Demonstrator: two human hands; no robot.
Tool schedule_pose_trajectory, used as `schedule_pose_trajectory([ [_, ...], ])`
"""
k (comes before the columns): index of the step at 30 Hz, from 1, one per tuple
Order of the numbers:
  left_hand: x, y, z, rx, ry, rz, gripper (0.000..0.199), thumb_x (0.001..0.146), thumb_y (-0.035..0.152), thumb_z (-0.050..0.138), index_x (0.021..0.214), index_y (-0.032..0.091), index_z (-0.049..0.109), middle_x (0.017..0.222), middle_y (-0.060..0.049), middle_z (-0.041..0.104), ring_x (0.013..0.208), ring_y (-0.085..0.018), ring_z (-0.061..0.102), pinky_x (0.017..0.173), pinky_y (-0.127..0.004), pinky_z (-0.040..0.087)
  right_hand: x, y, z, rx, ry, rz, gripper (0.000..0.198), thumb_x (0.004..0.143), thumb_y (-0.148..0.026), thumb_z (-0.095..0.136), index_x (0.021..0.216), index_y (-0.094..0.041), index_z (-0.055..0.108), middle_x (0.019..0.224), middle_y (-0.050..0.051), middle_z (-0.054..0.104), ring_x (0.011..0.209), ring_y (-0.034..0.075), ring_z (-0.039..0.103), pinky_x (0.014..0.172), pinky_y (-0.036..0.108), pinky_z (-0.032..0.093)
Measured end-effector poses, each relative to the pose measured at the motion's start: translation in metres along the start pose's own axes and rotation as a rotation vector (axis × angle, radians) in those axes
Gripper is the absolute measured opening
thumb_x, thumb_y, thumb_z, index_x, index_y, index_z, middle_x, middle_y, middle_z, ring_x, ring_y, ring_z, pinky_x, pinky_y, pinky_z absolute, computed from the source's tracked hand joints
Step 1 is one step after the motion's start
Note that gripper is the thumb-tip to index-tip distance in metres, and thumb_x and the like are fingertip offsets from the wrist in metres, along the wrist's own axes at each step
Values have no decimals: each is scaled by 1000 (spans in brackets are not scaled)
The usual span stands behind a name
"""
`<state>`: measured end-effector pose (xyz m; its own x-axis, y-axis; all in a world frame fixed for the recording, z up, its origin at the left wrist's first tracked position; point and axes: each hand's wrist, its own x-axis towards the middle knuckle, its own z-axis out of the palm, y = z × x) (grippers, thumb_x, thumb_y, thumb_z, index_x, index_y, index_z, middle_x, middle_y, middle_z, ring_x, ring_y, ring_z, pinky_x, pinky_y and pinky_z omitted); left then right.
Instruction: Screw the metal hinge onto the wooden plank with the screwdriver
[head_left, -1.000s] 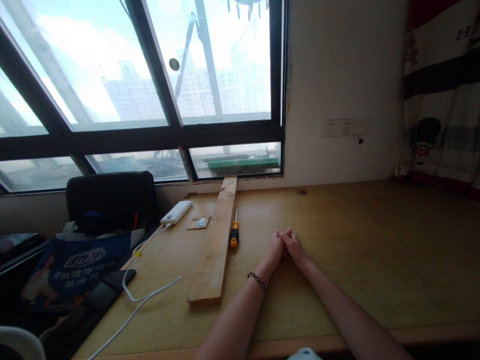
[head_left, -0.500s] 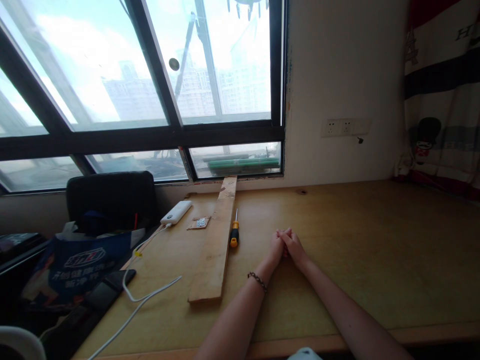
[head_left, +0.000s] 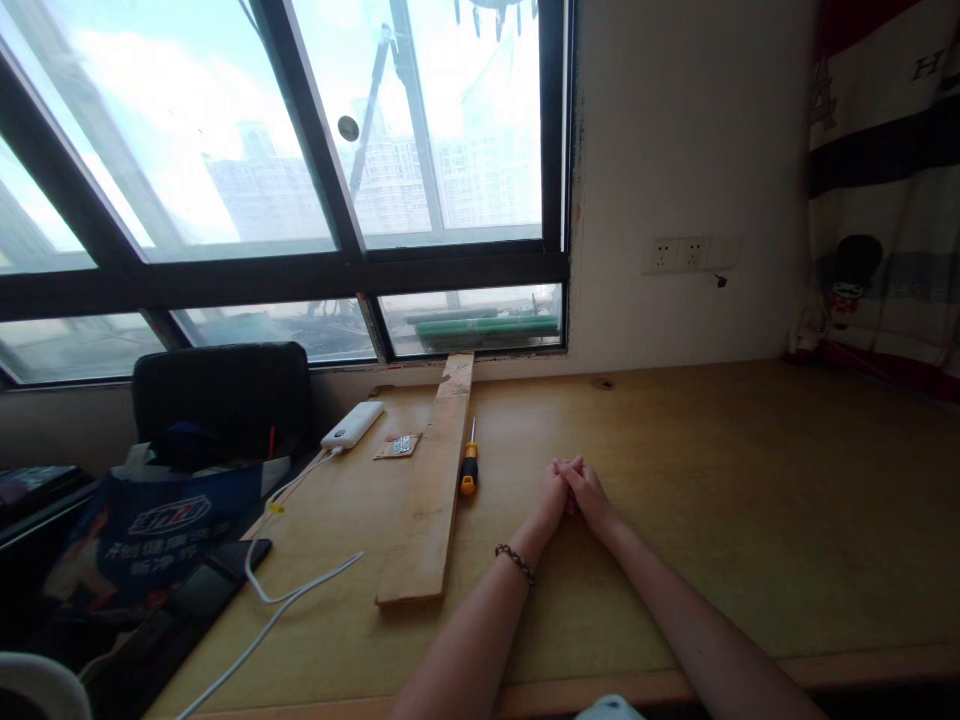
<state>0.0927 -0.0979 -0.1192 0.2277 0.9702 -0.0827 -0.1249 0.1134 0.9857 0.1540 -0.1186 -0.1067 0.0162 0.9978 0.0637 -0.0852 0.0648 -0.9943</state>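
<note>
My left hand (head_left: 552, 494) and my right hand (head_left: 591, 492) are clasped together on the wooden table, fingers folded into each other, with no object visible in them. A braided bracelet (head_left: 514, 563) circles my left wrist. To the left of the hands, a screwdriver (head_left: 469, 468) with a yellow and black handle lies with its tip pointing away from me. Right beside it runs a long wooden board (head_left: 424, 510). Beyond the board's left side lies a small piece of cardboard (head_left: 397, 446) with metal pieces on it.
A white power bank (head_left: 352, 425) with a white cable (head_left: 285, 600) lies at the table's left edge. Left of the table stand a dark chair (head_left: 222, 390) and a blue bag (head_left: 157, 530). A window, wall sockets (head_left: 679, 255) and a curtain (head_left: 885, 200) are behind.
</note>
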Motion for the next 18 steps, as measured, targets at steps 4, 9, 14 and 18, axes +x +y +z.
schedule_pose_trajectory([
  [4, 0, -1, -1, 2, -3, 14, 41, 68, 55, 50, 60, 15, 48, 43, 3, 44, 30, -6, 35, 30, -20, 25, 0, -1, 0, 6, 2, 4, 37, 70, -51, 52, 55, -17, 47, 33, -7, 35, 27, 8, 32, 27, 19, 24],
  [9, 3, -4, -2, -5, -19, 18, 43, 67, 57, 50, 60, 15, 47, 43, 3, 43, 30, -6, 35, 29, -19, 24, 0, -1, 1, 2, 6, 2, 38, 70, -51, 52, 54, -17, 47, 33, -7, 35, 27, 8, 33, 27, 19, 24],
  [14, 5, -6, -2, 3, -11, 20, 42, 67, 57, 50, 60, 15, 47, 42, 3, 42, 30, -6, 35, 29, -19, 25, 0, 1, 0, 10, -2, -3, 38, 71, -51, 52, 54, -17, 46, 33, -7, 35, 27, 8, 32, 27, 20, 24],
  [18, 5, -7, -2, 12, -17, 24, 42, 68, 57, 49, 60, 15, 47, 43, 3, 43, 30, -7, 36, 29, -19, 25, -1, 0, 1, 26, -6, -4, 38, 71, -51, 52, 53, -17, 46, 33, -7, 35, 27, 7, 32, 27, 19, 24],
])
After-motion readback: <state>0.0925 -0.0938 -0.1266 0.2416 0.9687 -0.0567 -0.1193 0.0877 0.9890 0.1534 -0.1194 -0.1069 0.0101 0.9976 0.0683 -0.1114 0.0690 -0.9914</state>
